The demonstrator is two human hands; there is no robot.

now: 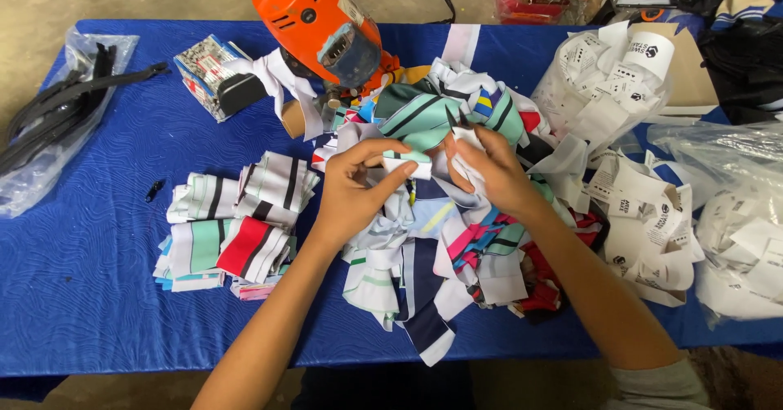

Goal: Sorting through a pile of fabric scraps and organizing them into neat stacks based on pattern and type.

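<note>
While hands (424, 173) pinch fabric strip (406, 162), orange cutter (318, 22) behind, labels (644, 214) right

A single head-worn camera looks steeply down from the near edge onto the blue table (81, 296), close above it; floor shows along the far side.

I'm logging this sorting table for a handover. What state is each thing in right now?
left hand: pinching a small white fabric piece
right hand: gripping the same piece's other end
loose fabric pile: jumbled, unsorted
folded striped strips: stacked in neat piles
orange cutting machine: standing on the table, unheld
bag of white labels: open, full
bag of black zippers: lying flat on blue table
</note>
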